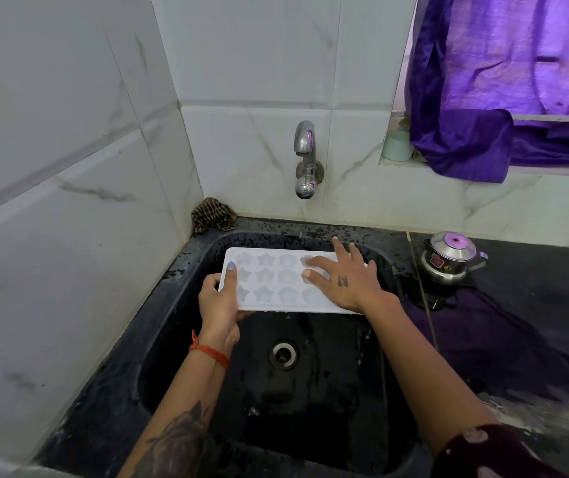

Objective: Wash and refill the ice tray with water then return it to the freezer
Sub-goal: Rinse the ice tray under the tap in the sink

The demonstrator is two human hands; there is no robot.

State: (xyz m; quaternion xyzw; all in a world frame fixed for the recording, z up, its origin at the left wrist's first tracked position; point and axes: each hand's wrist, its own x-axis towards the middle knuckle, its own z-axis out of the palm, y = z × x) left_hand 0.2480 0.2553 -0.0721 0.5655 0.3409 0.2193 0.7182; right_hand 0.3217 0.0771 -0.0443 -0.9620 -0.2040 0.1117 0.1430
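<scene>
Ice tray (276,282) is over the black sink (186,339), held roughly level near the sink's far edge, a bit below the wall tap (305,157). No water stream visible from the tap. Tray is white w/ star and flower moulds; can't tell if the cells hold water or are just wet. Drops on the sink wall suggest wetting has begun, so my guess: washing stage, rubbing the cells. Still left, prob.: rinse, refill, carry to freezer (freezer not in view).

Left hand (219,301) grips the tray's left end, thumb on top across the rim, fingers curled underneath. Right hand (343,277) lies flat on the tray's right part, fingers spread & straight, tips on the far-right cells, pressing or rubbing, not clasping.

On the tabletop by the sink's right edge: small steel kettle (452,258). Crumpled cloth (212,215) at the sink's far-left corner.
</scene>
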